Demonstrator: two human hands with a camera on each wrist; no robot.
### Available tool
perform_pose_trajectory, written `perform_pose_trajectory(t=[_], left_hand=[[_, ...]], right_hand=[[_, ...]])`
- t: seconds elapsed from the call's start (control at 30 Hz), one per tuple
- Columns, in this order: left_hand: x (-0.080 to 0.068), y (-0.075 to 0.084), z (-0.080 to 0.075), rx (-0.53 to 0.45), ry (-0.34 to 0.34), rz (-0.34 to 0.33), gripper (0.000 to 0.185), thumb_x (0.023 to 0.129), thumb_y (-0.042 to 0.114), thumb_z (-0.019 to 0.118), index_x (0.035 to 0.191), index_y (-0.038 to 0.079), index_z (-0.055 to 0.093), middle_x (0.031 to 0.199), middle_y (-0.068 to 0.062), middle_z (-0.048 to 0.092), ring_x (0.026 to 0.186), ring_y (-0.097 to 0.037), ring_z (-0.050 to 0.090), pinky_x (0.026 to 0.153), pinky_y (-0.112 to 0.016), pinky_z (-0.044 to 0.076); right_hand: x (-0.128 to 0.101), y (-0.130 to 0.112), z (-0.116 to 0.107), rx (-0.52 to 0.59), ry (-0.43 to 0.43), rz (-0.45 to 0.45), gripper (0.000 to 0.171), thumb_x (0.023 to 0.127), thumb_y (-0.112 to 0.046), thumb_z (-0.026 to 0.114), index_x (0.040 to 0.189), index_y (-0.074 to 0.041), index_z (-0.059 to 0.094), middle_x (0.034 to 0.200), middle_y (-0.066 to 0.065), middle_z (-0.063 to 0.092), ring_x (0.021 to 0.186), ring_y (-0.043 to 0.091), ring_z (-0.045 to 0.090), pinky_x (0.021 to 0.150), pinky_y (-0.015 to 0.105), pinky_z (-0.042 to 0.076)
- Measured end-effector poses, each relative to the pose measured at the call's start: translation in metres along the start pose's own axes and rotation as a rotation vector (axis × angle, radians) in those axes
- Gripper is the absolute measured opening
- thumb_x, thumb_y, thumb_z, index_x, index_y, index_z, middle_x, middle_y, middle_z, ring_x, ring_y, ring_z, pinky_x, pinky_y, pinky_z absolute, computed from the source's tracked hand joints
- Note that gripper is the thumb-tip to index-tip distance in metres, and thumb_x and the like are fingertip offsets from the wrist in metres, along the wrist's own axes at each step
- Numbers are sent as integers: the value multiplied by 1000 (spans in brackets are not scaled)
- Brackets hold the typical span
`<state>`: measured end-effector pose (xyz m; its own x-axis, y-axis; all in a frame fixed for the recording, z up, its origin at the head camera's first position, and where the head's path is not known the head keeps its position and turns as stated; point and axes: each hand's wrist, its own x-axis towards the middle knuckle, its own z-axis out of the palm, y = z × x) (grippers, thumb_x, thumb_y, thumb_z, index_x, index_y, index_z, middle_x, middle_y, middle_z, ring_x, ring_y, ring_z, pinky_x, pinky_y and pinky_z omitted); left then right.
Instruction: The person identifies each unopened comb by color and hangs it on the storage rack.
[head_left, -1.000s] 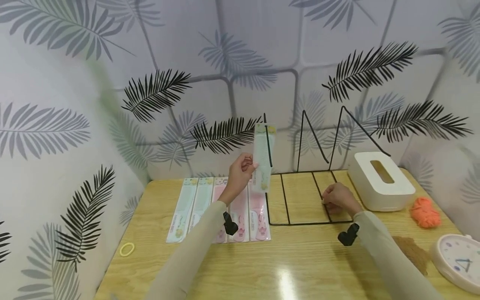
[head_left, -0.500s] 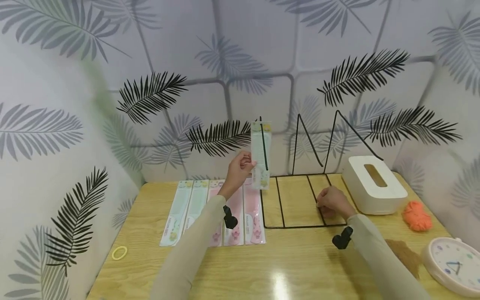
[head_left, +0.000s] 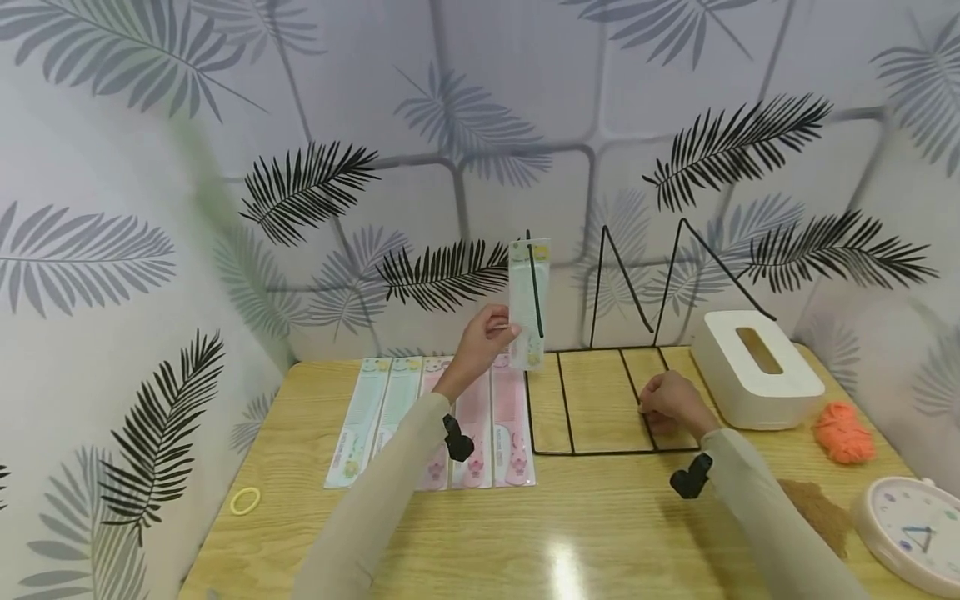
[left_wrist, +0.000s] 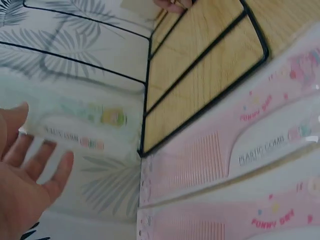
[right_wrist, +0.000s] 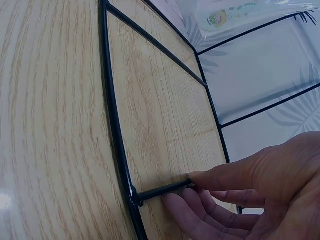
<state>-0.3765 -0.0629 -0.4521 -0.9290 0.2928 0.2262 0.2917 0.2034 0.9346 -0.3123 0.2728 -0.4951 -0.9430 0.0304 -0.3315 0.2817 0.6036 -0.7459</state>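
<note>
My left hand (head_left: 487, 337) pinches the edge of a pale green comb package (head_left: 528, 304) and holds it upright against the left upright wire of a black wire rack (head_left: 600, 452). The left wrist view shows that hand (left_wrist: 30, 175) with loosely extended fingers beside the package (left_wrist: 85, 125), by the rack's corner (left_wrist: 205, 101). My right hand (head_left: 671, 404) rests on the rack's base. In the right wrist view its thumb and fingers (right_wrist: 235, 175) pinch a cross wire where it joins the front wire (right_wrist: 116, 125).
Two green and three pink comb packages (head_left: 476, 429) lie in a row left of the rack. A white tissue box (head_left: 757, 367), an orange bundle (head_left: 843, 433) and a clock (head_left: 911, 525) sit at the right. A yellow band (head_left: 245, 500) lies front left.
The head view has shifted slightly. Both hands keep their places, and the green package stays upright at the rack's left wire.
</note>
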Motion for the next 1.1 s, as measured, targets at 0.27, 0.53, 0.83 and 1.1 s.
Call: perform_pose_trajectory(t=[0.27, 0.53, 0.83, 1.1], left_hand=[[-18, 2, -8, 133, 201, -23, 46, 105, 18, 63, 146, 4, 48, 150, -17, 51, 141, -41, 46, 116, -55, 42], [-45, -11, -46, 137, 314, -72, 34, 105, 9, 60, 136, -3, 52, 142, -24, 56, 132, -42, 56, 107, -53, 50], [-86, -23, -93, 222, 409, -187, 20, 106, 12, 58, 122, -1, 62, 128, -21, 64, 121, -39, 64, 101, -51, 54], [-106, -37, -112, 266, 506, -239, 18, 105, 9, 59, 118, -2, 63, 124, -23, 66, 117, -40, 68, 95, -48, 57]], right_hand=[[0, -2, -1, 13, -9, -8, 8, 94, 1, 65, 98, 8, 66, 80, 9, 64, 68, 18, 63, 60, 36, 63], [1, -3, -1, 31, -17, 10, 11, 93, 1, 68, 101, 10, 67, 81, 10, 65, 69, 18, 64, 62, 36, 63], [0, 0, 2, -39, 2, -29, 4, 90, 0, 66, 89, 4, 67, 73, 9, 65, 63, 18, 64, 58, 35, 63], [-2, 0, 2, -76, 27, -50, 12, 87, 1, 65, 76, -3, 63, 66, 7, 61, 60, 17, 62, 56, 34, 62]])
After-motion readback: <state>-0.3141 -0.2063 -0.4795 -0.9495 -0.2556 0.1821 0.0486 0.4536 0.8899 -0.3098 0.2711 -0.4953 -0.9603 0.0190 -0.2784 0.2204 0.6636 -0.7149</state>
